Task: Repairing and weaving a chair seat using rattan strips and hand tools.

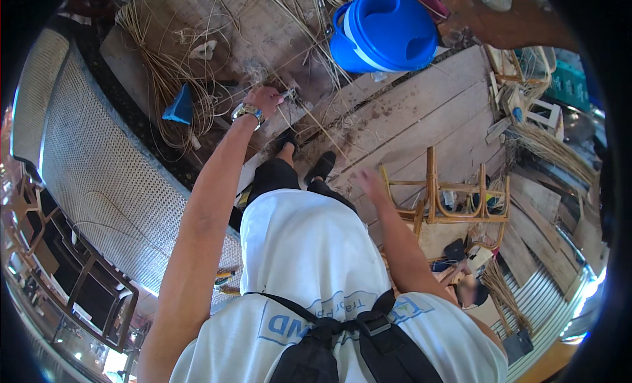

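Note:
My left hand (264,101), with a metal watch (247,111) at the wrist, reaches forward over the floor. Its fingers close round a small hand tool (287,95) with a metal head and a reddish handle; its exact kind is too small to make out. A thin cane strip (321,127) runs from near the tool toward my right hand (371,187). That hand is smeared by motion at the right, near a rattan chair frame (431,185), and whether it holds the strip does not show.
Loose cane strands (155,60) lie tangled ahead on the left, beside a blue piece (178,106). A lidded blue bucket (388,30) stands ahead. Woven cane seating (99,165) curves along my left. Cane bundles (553,146) lie at the right; another person (466,284) sits beyond the chair frame.

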Action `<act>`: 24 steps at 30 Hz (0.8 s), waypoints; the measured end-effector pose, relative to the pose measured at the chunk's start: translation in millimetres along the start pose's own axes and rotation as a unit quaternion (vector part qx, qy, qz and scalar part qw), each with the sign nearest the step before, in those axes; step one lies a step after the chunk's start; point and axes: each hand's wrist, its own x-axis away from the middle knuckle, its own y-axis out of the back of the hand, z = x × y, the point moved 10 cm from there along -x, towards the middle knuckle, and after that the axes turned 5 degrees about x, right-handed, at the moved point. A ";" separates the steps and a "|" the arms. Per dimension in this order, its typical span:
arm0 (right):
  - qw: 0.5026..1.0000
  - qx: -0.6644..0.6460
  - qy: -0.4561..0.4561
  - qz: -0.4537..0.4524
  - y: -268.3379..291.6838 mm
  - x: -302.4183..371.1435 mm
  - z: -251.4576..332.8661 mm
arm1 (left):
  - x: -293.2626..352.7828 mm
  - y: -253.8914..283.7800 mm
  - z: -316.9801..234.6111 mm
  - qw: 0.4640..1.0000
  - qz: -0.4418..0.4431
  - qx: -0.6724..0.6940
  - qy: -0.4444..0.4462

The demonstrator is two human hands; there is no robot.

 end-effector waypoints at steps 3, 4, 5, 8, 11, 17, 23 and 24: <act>0.911 0.247 -0.262 0.202 35.2 165.8 -96.7 | 8.2 -0.4 15.5 1.000 0.005 -0.001 0.001; 0.881 0.306 -0.304 0.196 49.8 246.2 -183.9 | 7.2 -4.3 13.8 1.000 0.018 0.015 0.006; 0.835 0.271 -0.432 0.205 71.3 311.4 -203.3 | 3.6 0.8 13.1 1.000 0.021 0.009 0.013; 0.838 0.251 -0.455 0.164 116.3 437.3 -234.6 | 2.7 6.4 -0.9 1.000 0.021 0.009 -0.016; 0.847 0.164 -0.505 0.032 220.5 488.6 -346.1 | 34.9 16.0 -3.3 0.996 -0.007 0.090 -0.024; 0.829 -0.332 -0.399 -0.208 89.9 314.2 -130.9 | 48.6 34.5 -37.3 0.989 -0.078 0.003 -0.123; 0.943 -0.123 -0.224 -0.212 105.1 172.8 49.8 | 31.4 1.8 -46.8 0.976 -0.032 -0.113 -0.185; 0.949 -0.120 -0.214 -0.200 116.6 163.3 74.4 | 29.1 4.4 -48.8 0.975 -0.034 -0.113 -0.187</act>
